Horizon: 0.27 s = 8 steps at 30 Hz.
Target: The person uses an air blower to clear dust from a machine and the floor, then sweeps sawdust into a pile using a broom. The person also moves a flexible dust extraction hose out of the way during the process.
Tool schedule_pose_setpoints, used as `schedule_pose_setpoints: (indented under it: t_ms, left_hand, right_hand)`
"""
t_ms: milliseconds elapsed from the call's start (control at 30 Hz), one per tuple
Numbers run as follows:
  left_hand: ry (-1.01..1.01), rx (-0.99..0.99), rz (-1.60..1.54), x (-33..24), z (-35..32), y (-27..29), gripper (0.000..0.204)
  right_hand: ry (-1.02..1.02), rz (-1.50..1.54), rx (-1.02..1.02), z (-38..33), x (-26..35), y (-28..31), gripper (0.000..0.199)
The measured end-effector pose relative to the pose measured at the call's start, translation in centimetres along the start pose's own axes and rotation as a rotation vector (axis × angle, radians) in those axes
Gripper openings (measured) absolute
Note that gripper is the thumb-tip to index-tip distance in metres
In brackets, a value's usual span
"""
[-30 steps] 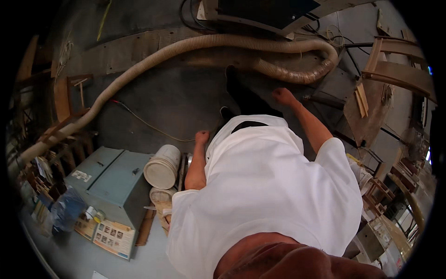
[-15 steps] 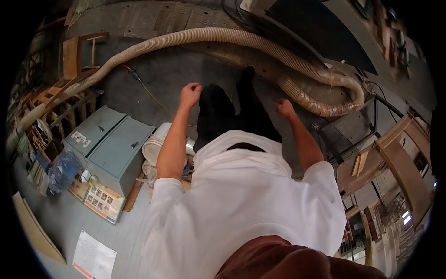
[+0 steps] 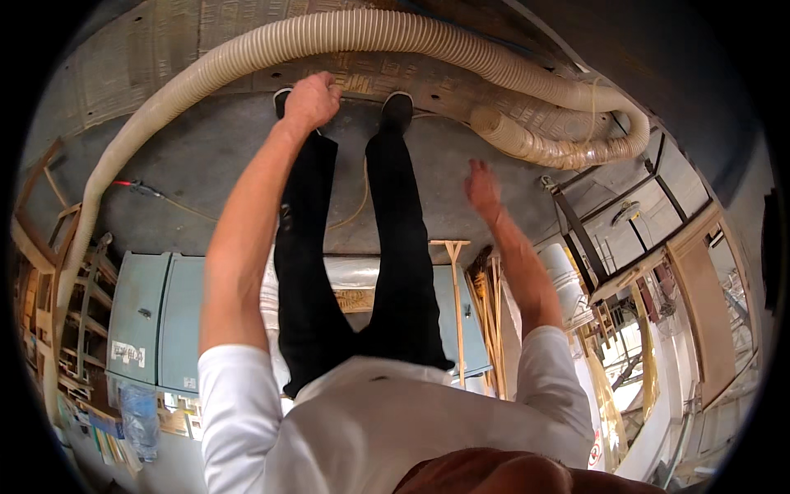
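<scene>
My left hand point(image 3: 311, 100) reaches forward over the floor, just short of the ridged hose point(image 3: 346, 31). Its fingers are curled in, and nothing shows in them. On the other side hangs my right hand point(image 3: 483, 191), lower than the left, over the grey floor. Its fingers are loosely bent with the tips apart, and it holds nothing that I can see. Ahead of it lies the open end of the hose point(image 3: 487, 123), a beige corrugated duct that arches across the view and bends back at the right.
A metal floor plate point(image 3: 197, 49) runs along the far side. A red-tipped cord point(image 3: 136, 186) lies on the floor at left. Blue-grey cabinets point(image 3: 140, 305) and wooden racks point(image 3: 86, 296) stand left. Thin wooden strips point(image 3: 494, 329) lean near my right arm. A dark metal frame point(image 3: 580, 239) stands right.
My legs now stretch forward with both shoes showing. My left hand has swung forward and slightly left; my right hand has shifted a little left. The hose appears farther forward in view.
</scene>
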State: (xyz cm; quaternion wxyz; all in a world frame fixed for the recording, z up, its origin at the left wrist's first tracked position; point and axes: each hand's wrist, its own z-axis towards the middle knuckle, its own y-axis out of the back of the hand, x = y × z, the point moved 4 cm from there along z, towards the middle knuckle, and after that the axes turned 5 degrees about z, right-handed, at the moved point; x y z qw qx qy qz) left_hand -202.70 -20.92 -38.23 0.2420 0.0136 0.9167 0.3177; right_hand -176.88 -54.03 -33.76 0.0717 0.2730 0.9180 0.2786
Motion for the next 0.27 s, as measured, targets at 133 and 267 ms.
schedule_pose_setpoints:
  t_ms: [133, 267]
  left_hand:
    - [0.017, 0.037, -0.022, 4.9, 5.0, -4.7, 0.03]
    - [0.008, 0.087, 0.022, 10.2, 5.9, -12.6, 0.028]
  right_hand:
    - [-0.08, -0.24, 0.095, 12.9, -5.2, -2.6, 0.059]
    - [-0.151, -0.333, 0.276, 20.4, -11.2, -7.9, 0.066]
